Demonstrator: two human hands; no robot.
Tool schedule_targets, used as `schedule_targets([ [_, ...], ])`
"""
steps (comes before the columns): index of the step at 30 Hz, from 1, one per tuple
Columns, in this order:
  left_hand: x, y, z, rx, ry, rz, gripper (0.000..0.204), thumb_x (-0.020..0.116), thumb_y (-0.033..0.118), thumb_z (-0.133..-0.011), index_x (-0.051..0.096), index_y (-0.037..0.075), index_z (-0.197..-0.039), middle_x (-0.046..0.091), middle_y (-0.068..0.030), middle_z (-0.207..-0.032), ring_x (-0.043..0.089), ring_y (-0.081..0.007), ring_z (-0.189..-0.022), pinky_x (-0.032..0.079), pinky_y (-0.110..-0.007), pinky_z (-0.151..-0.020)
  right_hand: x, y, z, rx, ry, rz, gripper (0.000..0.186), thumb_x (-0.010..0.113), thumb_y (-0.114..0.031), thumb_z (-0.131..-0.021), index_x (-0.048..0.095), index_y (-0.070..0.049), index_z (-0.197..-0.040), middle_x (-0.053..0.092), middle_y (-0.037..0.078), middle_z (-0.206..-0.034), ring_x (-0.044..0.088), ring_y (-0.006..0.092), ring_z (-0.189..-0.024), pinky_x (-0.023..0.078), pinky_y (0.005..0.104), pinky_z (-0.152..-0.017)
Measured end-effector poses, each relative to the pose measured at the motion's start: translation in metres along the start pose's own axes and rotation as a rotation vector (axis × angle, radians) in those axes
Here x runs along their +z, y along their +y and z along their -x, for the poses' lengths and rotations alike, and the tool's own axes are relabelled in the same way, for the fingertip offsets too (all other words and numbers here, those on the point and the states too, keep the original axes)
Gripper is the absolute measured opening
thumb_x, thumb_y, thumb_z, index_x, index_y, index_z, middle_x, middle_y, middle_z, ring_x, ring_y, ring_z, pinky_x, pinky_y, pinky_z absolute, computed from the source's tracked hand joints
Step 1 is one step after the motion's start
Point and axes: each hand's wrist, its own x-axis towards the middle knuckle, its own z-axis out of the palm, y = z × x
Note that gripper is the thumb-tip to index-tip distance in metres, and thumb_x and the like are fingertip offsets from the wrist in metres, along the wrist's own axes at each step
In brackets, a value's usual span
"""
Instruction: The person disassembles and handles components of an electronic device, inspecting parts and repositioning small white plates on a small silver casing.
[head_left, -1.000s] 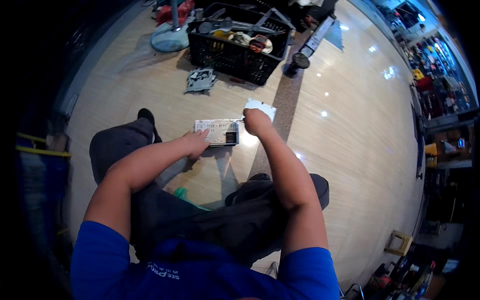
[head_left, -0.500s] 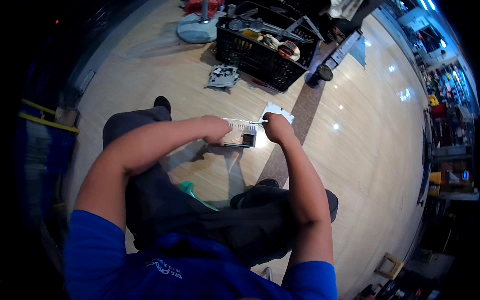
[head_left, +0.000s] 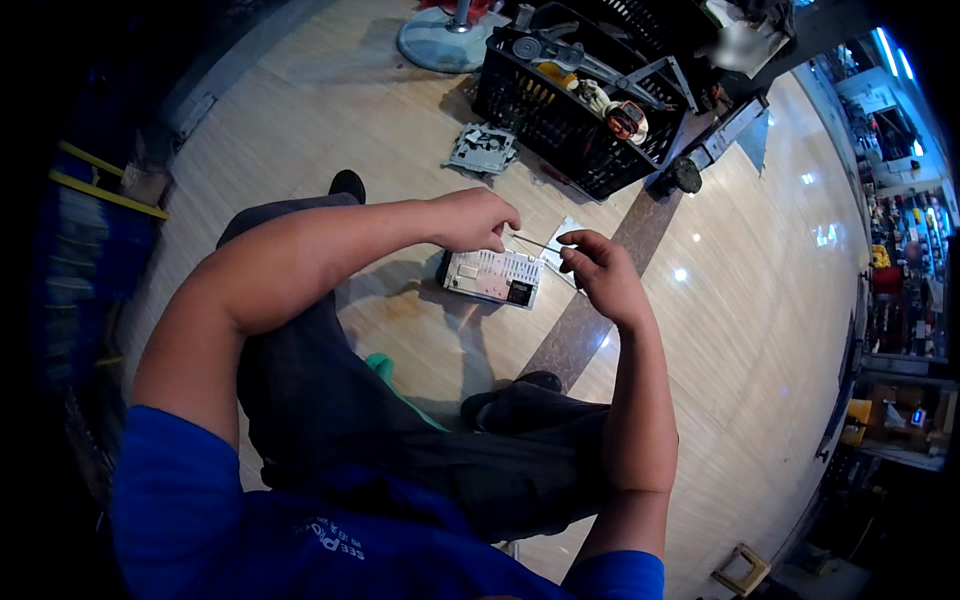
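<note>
My right hand (head_left: 605,275) pinches a slim screwdriver (head_left: 537,243) between thumb and fingers; its metal shaft points left toward my other hand. My left hand (head_left: 475,220) has thumb and forefinger curled together at the tip of the shaft; whatever small thing they hold, if any, is too small to make out. Below both hands, a flat metal box-shaped device (head_left: 490,275) with slotted vents and a dark label lies on the floor. A pale metal plate (head_left: 562,262) rests just right of it, partly behind the right hand's fingers.
Farther off, a black plastic crate (head_left: 590,130) holds tools and parts. A grey metal mechanism (head_left: 482,150) lies in front of it, and a round stand base (head_left: 440,40) is behind. Something green (head_left: 382,368) sits beside my leg. A small yellowish frame (head_left: 742,570) lies at lower right.
My left hand has lifted off the device and come to the screwdriver's tip. My right hand has drawn back to the right with the screwdriver. The whole view has shifted slightly.
</note>
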Motion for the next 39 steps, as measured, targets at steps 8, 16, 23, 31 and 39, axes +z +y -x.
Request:
schedule_targets([
  [8, -0.003, -0.012, 0.0, -0.036, 0.092, 0.076, 0.02, 0.069, 0.015, -0.082, 0.066, 0.002, -0.096, 0.068, -0.0136, -0.085, 0.066, -0.0261, -0.082, 0.051, -0.036, -0.074, -0.003, -0.001, -0.013, 0.045, -0.044, -0.114, 0.02, 0.061, -0.013, -0.092, 0.063, 0.001, -0.106, 0.063, 0.001, -0.079, 0.049, 0.0066, -0.064, 0.042, 0.023, -0.058],
  [16, -0.005, -0.009, -0.002, -0.017, 0.112, 0.064, 0.022, 0.071, 0.02, -0.082, 0.067, 0.003, -0.095, 0.068, -0.0145, -0.089, 0.065, -0.0285, -0.085, 0.05, -0.038, -0.075, 0.003, -0.005, -0.017, 0.078, -0.024, -0.124, 0.019, 0.06, -0.013, -0.093, 0.064, 0.001, -0.105, 0.063, 0.002, -0.076, 0.05, 0.0066, -0.062, 0.042, 0.0227, -0.057],
  [23, -0.004, -0.01, -0.001, -0.008, 0.084, 0.044, 0.018, 0.068, 0.02, -0.083, 0.067, 0.004, -0.091, 0.068, -0.0145, -0.088, 0.065, -0.0294, -0.085, 0.049, -0.039, -0.075, 0.005, -0.002, -0.016, 0.09, -0.045, -0.107, 0.02, 0.06, -0.013, -0.093, 0.064, 0.001, -0.106, 0.063, 0.003, -0.077, 0.051, 0.0076, -0.065, 0.043, 0.0237, -0.058],
  [31, -0.012, -0.003, -0.003, -0.086, 0.126, 0.14, 0.021, 0.059, 0.023, -0.09, 0.067, 0.004, -0.091, 0.068, -0.0135, -0.082, 0.066, -0.027, -0.076, 0.05, -0.039, -0.07, 0.008, 0.007, -0.017, -0.029, 0.054, 0.02, 0.012, 0.058, -0.011, -0.093, 0.06, 0.0, -0.098, 0.061, 0.002, -0.079, 0.053, 0.0098, -0.066, 0.045, 0.0253, -0.061],
  [39, -0.009, 0.018, -0.007, -0.036, 0.076, 0.678, 0.03, 0.048, 0.023, -0.097, 0.061, -0.001, -0.087, 0.063, -0.0087, -0.071, 0.063, -0.0159, -0.062, 0.052, -0.028, -0.058, 0.03, -0.011, -0.017, -0.149, 0.179, -0.289, 0.011, 0.062, -0.009, -0.092, 0.061, 0.0, -0.097, 0.061, 0.0, -0.083, 0.051, 0.0066, -0.07, 0.042, 0.021, -0.063],
])
